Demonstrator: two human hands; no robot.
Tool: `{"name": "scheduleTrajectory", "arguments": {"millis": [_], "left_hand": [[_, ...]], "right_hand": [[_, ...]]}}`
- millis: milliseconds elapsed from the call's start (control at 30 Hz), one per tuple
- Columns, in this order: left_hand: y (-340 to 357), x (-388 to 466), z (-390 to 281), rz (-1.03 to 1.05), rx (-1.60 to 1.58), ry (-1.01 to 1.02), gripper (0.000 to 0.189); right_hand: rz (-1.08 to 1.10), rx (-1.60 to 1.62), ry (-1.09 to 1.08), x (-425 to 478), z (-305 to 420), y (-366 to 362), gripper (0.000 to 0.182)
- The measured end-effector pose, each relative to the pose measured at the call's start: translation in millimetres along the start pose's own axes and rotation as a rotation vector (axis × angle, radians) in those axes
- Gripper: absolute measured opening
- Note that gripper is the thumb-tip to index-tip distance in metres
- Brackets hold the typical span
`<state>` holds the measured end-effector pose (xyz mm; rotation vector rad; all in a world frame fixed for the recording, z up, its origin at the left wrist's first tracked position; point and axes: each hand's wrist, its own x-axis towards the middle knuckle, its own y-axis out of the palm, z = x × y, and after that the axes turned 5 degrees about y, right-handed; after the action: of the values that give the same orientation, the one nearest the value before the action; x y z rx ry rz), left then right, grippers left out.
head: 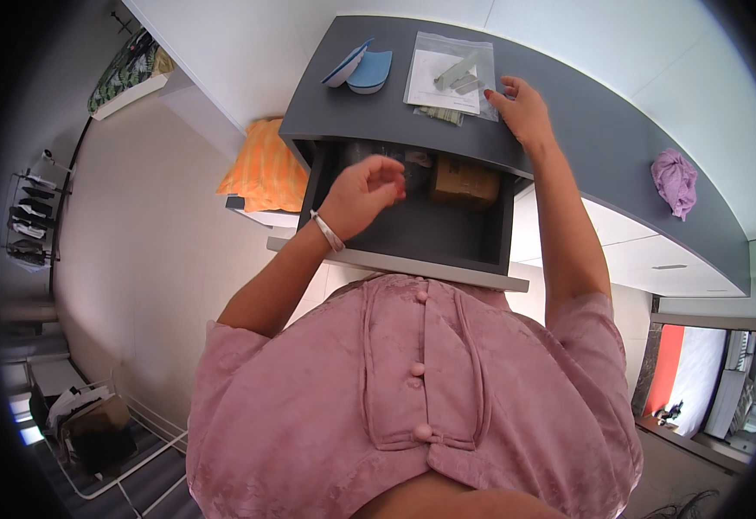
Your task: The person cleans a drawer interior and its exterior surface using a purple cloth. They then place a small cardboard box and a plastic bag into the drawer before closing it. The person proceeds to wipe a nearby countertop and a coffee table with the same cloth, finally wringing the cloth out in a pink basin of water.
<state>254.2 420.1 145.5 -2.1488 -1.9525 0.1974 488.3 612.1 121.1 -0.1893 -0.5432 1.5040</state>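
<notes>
My left hand (366, 194), a bracelet at its wrist, hovers over a pulled-out dark drawer (404, 230) with its fingers curled; whether it holds anything is unclear. Inside the drawer's back right part sits a brown cardboard box (465, 185), beside some clear plastic packaging. On the grey countertop above, my right hand (519, 107) is at the right edge of a clear zip bag (452, 78) containing a printed sheet and pale flat pieces. Its fingers are apart. A smaller packet (441, 115) pokes out under the bag. Two blue and white padded items (370, 70) lie to the left.
A crumpled purple cloth (674, 181) lies on the countertop at the right. Left of the drawer, an orange striped cushion (266, 168) rests on a low surface. The drawer's front edge (397, 265) is close to my body. A metal rack (118, 480) stands at the lower left.
</notes>
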Motion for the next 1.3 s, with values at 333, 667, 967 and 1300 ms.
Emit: {"name": "scheduleTrajectory", "arguments": {"millis": [333,667,967,1300], "left_hand": [[-14.3,112.0,-57.2,-0.242,-0.039,-0.033,0.041],[19.7,169.7,-50.2,-0.275,-0.032,-0.321,0.035],[-13.7,198.0,-81.0,-0.202,0.063,-0.370,0.034],[-71.4,172.5,-33.8,-0.084,-0.172,-0.305,0.034]], "right_hand": [[-0.063,0.208,0.068,-3.1,1.2,2.4,0.052],[-0.039,0.247,0.078,-16.4,-19.7,-11.5,0.051],[-0.047,0.232,0.071,0.0,30.2,-2.6,0.049],[-0.090,0.128,0.044,-19.8,55.0,56.9,0.043]]}}
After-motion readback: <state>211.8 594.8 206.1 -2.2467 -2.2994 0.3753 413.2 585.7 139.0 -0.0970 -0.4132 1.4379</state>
